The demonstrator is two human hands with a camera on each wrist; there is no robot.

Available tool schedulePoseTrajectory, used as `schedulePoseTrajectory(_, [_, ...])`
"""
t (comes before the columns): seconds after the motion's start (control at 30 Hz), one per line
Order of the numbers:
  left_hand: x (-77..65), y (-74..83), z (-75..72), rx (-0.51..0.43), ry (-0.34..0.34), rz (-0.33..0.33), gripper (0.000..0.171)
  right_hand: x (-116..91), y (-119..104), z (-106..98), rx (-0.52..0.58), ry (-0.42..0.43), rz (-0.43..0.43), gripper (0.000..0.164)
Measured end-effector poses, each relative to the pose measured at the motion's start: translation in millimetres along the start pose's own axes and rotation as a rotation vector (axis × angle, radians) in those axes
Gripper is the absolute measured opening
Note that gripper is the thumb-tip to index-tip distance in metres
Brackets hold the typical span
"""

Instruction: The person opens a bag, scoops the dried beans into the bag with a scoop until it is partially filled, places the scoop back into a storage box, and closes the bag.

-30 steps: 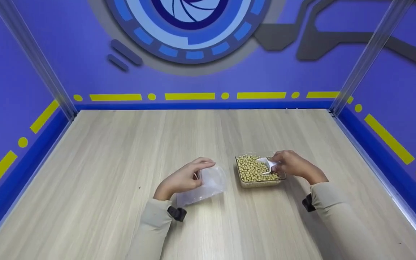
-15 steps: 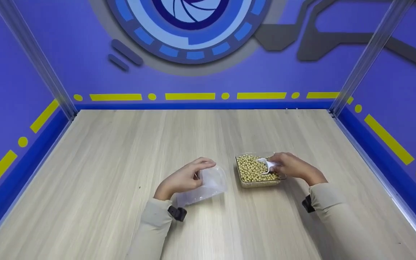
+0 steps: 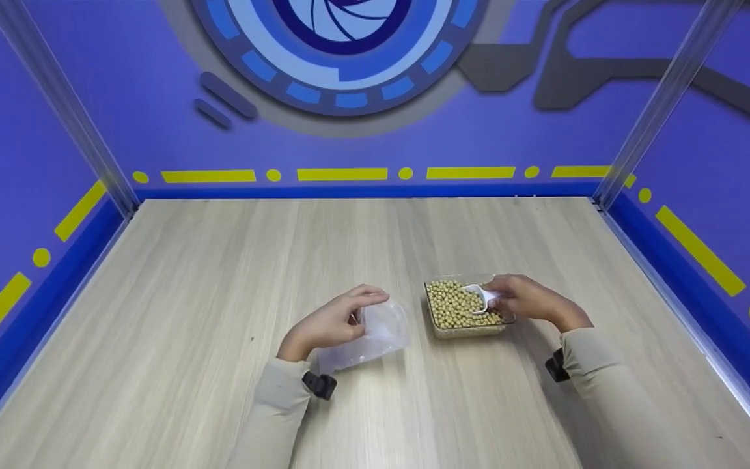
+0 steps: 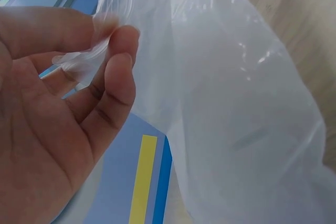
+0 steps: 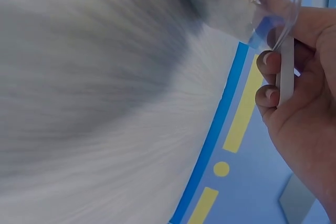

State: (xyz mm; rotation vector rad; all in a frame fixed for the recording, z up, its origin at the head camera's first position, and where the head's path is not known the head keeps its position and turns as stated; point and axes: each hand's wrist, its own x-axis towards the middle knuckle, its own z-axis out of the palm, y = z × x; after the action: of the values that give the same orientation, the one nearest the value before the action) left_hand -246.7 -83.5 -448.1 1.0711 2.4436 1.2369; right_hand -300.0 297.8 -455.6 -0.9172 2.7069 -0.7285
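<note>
My left hand point(image 3: 333, 320) pinches the rim of a translucent plastic bag point(image 3: 385, 332) between thumb and fingers. In the left wrist view the bag point(image 4: 247, 108) hangs down beside the fingers, and I see no contents in it. To its right on the table stands a clear square container point(image 3: 469, 333) full of pale yellow soybeans point(image 3: 450, 305). My right hand point(image 3: 531, 301) grips a white scoop point(image 3: 484, 297), whose head sits among the beans. In the right wrist view the scoop's handle point(image 5: 286, 74) lies within curled fingers, close to the container's clear wall.
The wood-grain table point(image 3: 219, 273) runs back to a blue-purple wall point(image 3: 349, 150) with yellow marks. Similar side walls rise at left and right, with metal posts in the back corners. A black strap circles each wrist.
My right hand and the scoop have shifted very slightly within the container. The left hand and the bag stay in place.
</note>
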Motion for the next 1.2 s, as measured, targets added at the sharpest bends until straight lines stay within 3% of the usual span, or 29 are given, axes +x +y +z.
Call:
schedulePoseTrajectory(0.23, [0.1, -1.7, 0.7, 0.024, -0.005, -0.001, 0.060, -2, 2, -2, 0.003, 0.003, 0.011, 0.025])
schedulePoseTrajectory(1.2, [1.3, -4.9, 1.7, 0.014, -0.011, -0.011, 0.060, -4, 12, -7, 0.156, -0.014, -0.001, 0.026])
